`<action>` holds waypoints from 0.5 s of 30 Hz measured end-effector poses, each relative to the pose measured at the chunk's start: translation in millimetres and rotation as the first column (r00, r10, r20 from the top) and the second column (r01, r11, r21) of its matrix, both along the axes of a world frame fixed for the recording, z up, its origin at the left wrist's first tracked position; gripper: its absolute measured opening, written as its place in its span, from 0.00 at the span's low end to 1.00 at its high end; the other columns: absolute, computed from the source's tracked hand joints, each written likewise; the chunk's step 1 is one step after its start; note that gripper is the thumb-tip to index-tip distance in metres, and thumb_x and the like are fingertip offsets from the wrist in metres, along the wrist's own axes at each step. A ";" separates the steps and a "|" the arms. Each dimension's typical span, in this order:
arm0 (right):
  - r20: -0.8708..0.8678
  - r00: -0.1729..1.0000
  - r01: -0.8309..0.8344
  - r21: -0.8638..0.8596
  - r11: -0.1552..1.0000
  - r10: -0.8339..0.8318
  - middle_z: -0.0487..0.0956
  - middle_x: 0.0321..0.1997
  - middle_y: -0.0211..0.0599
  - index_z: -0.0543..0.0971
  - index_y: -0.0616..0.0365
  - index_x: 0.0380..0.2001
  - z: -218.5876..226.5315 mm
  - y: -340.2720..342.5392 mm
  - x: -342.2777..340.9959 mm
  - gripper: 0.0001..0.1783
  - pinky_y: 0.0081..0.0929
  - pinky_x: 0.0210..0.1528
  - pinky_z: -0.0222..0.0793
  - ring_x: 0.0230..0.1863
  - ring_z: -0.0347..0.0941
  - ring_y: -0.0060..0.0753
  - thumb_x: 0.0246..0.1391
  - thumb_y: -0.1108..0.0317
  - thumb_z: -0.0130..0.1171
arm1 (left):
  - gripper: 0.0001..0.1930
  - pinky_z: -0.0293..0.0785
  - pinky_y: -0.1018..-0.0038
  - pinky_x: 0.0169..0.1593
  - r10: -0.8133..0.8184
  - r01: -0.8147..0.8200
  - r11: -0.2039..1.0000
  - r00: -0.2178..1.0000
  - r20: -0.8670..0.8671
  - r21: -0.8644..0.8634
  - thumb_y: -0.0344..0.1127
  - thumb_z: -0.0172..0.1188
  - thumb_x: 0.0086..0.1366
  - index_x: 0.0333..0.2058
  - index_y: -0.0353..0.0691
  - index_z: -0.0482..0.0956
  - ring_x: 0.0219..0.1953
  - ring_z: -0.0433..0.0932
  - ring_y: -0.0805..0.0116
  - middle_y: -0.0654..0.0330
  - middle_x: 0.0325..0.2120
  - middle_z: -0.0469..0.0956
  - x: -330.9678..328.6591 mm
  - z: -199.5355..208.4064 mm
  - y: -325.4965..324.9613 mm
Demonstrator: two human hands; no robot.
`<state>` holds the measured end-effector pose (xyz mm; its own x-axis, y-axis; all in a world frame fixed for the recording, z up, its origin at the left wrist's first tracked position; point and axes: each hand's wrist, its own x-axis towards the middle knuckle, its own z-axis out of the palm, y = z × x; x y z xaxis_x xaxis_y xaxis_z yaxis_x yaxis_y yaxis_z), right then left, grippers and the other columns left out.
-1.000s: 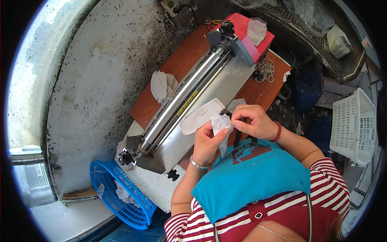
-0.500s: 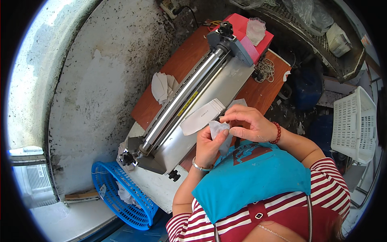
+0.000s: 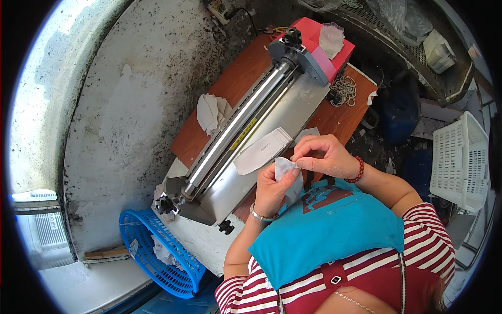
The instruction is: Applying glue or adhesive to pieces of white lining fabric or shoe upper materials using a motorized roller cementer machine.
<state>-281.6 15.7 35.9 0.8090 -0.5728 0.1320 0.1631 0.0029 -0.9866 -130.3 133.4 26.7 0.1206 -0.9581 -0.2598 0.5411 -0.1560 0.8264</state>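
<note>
My left hand [image 3: 271, 191] is closed around a small grey-white cut piece of thin sheet material [image 3: 285, 166], thumb pressed on its face. My right hand [image 3: 327, 156] pinches at that piece's upper right edge, thumb and forefinger together. Just beyond my left hand, a fanned stack of long, rounded off-white cut pieces [image 3: 264, 150] lies on the metal plate of a roller machine [image 3: 308, 104]. Partly hidden behind my right hand is another pale piece [image 3: 307, 134]. What the cut piece is made of cannot be made out.
The machine's shiny roller [image 3: 235, 131] runs diagonally across a brown table [image 3: 230, 81]. More pale pieces [image 3: 212, 113] lie behind it. A blue basket [image 3: 178, 259] stands at lower left, a white basket [image 3: 460, 162] at right. Coiled cord [image 3: 343, 91] rests by the machine's red end.
Both hands have shifted slightly right with the cut piece. My right fingers have drawn closer together, pinching at its edge. The stack on the plate stays put.
</note>
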 end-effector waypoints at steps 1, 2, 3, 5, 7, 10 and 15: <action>-0.004 1.000 -0.012 0.103 0.995 0.013 0.79 0.34 0.33 0.82 0.61 0.34 0.1 -0.4 0.2 0.06 0.20 0.41 0.69 0.37 0.73 0.21 0.54 0.71 0.62 | 0.06 0.73 0.77 0.33 0.000 0.000 1.000 1.000 0.000 0.000 0.30 0.61 0.62 0.37 0.34 0.78 0.29 0.77 0.75 0.61 0.28 0.79 0.3 0.0 0.3; -0.003 1.000 -0.012 0.103 0.995 0.013 0.79 0.34 0.33 0.82 0.61 0.34 0.0 -0.9 0.0 0.06 0.20 0.41 0.69 0.37 0.73 0.21 0.54 0.71 0.62 | 0.06 0.74 0.77 0.33 -0.004 0.005 1.000 1.000 -0.014 0.010 0.30 0.62 0.62 0.37 0.35 0.78 0.29 0.77 0.75 0.61 0.28 0.79 0.7 -0.3 0.9; -0.019 1.000 0.014 0.075 0.997 -0.012 0.79 0.32 0.32 0.82 0.61 0.33 -0.1 -1.5 -0.5 0.06 0.20 0.40 0.69 0.35 0.73 0.21 0.53 0.71 0.62 | 0.06 0.74 0.77 0.33 -0.009 0.009 1.000 1.000 -0.028 0.019 0.30 0.62 0.62 0.37 0.35 0.78 0.29 0.77 0.76 0.61 0.28 0.80 1.0 -0.3 1.2; -0.035 0.999 0.040 0.045 0.998 -0.039 0.79 0.31 0.32 0.82 0.62 0.32 -0.6 -2.7 -0.4 0.06 0.20 0.38 0.69 0.33 0.73 0.21 0.53 0.71 0.62 | 0.07 0.73 0.78 0.33 0.003 -0.003 1.000 1.000 -0.030 0.027 0.29 0.62 0.61 0.37 0.34 0.79 0.29 0.76 0.76 0.62 0.29 0.80 1.1 0.5 0.6; 0.008 0.991 0.133 -0.182 0.974 -0.134 0.78 0.29 0.33 0.82 0.62 0.30 -0.9 -3.6 0.6 0.05 0.21 0.32 0.70 0.29 0.74 0.22 0.52 0.71 0.63 | 0.08 0.72 0.79 0.33 0.016 -0.015 0.999 0.999 -0.032 0.036 0.28 0.63 0.60 0.37 0.34 0.79 0.28 0.76 0.77 0.63 0.29 0.80 1.4 1.1 0.4; -0.016 0.978 0.182 -0.437 0.881 -0.210 0.78 0.29 0.34 0.81 0.63 0.29 4.6 -5.2 0.5 0.04 0.22 0.28 0.69 0.28 0.74 0.23 0.52 0.73 0.62 | 0.07 0.72 0.79 0.33 0.012 -0.011 0.999 1.000 -0.002 0.041 0.28 0.63 0.60 0.37 0.33 0.80 0.27 0.76 0.77 0.62 0.28 0.80 3.5 1.0 0.8; 0.055 0.929 0.311 -0.655 0.689 -0.367 0.76 0.32 0.33 0.79 0.62 0.30 9.6 -17.3 -2.7 0.03 0.22 0.29 0.67 0.29 0.70 0.21 0.53 0.74 0.61 | 0.07 0.72 0.79 0.33 -0.002 -0.003 1.000 0.982 0.189 0.025 0.29 0.62 0.61 0.37 0.33 0.80 0.28 0.76 0.77 0.62 0.28 0.80 5.9 -5.7 7.0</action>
<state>-284.3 -1.6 45.5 0.6002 -0.6088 0.5187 -0.0472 -0.6744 -0.7369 -124.4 140.4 21.0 0.1702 -0.9515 -0.2564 0.3752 -0.1780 0.9097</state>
